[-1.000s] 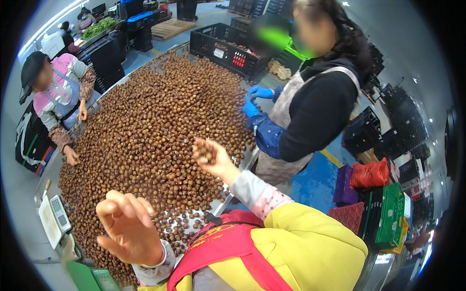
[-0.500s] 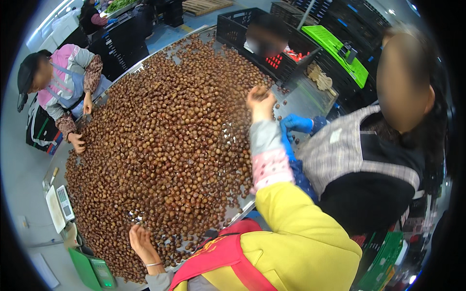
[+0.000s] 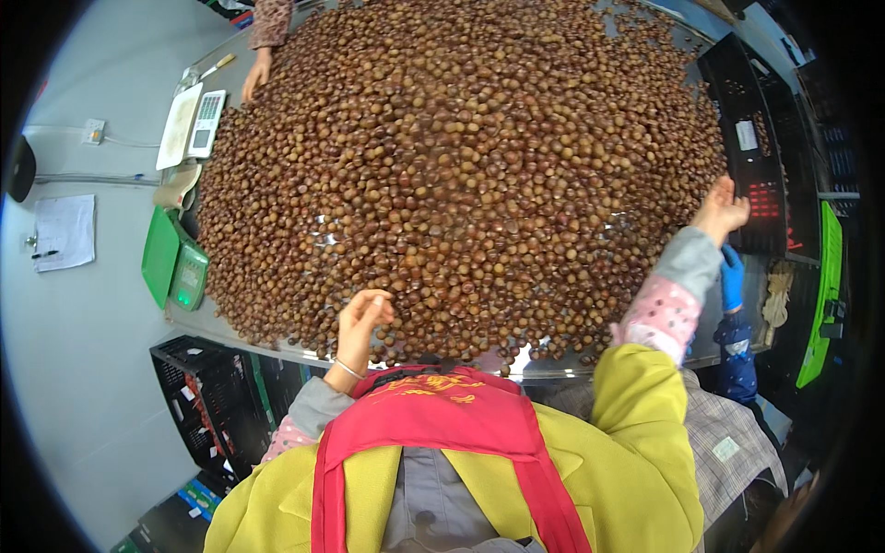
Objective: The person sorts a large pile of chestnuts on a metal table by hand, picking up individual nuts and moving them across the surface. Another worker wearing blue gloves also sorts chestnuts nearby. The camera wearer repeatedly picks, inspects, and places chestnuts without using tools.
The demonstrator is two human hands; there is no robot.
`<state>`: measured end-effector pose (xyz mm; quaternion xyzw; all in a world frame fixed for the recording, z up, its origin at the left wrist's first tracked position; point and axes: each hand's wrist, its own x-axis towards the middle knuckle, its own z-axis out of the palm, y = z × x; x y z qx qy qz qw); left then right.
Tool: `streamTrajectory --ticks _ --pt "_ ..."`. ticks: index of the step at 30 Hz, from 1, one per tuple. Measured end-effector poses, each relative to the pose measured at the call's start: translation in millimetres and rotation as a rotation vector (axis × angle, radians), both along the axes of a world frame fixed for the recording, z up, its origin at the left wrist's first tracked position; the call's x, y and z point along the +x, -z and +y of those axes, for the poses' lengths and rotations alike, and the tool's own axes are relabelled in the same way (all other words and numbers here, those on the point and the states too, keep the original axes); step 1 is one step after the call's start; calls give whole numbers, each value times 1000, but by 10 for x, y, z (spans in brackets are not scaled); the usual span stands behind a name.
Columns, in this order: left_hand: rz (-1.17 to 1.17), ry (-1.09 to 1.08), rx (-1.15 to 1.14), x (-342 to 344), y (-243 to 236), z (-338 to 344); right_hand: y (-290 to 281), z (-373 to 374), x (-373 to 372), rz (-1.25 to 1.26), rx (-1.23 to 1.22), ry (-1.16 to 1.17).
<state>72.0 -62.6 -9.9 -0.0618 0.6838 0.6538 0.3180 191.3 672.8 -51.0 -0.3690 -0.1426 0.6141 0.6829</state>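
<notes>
A broad heap of round brown nuts in their shells [image 3: 461, 184] covers the metal table [image 3: 544, 369]. My left hand [image 3: 362, 323], with a thin bracelet at its wrist, hovers over the near edge of the heap. Its fingers are loosely bent and apart, with nothing visible in them. Stretched out to the right, my right hand [image 3: 722, 210] is beside a black plastic crate [image 3: 749, 129] at the heap's edge. Its fingers are spread and no nut shows in them.
A white scale [image 3: 206, 124] and a green scale [image 3: 190, 276] stand at the left edge. A co-worker's hand [image 3: 258, 74] touches the heap at the far left. Another co-worker's blue-gloved hand [image 3: 732, 276] is just below my right hand. Black crates [image 3: 198, 396] sit lower left.
The view has swung so the heap now lies straight ahead. My right hand, earlier curled over the heap's right side, is now spread beside the black crate. My left hand stays low over the nuts.
</notes>
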Motion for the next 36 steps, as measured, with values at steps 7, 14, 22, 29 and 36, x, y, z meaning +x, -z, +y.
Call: streamTrajectory --ticks 7,14,22,29,36 --pt "72 -1 -78 -58 63 -188 -96 -2653 -1107 -291 5 -437" --pt "95 20 -1 -328 220 -317 -260 -3964 -1005 -506 119 -733" --pt "351 127 -12 -1056 350 -253 -86 -4961 -520 -740 63 -889" --pt "990 262 -211 -1647 339 182 -89 -5273 -501 -786 81 -890" --pt "1401 329 -366 -2232 617 564 -190 -5262 -826 -897 184 -941"
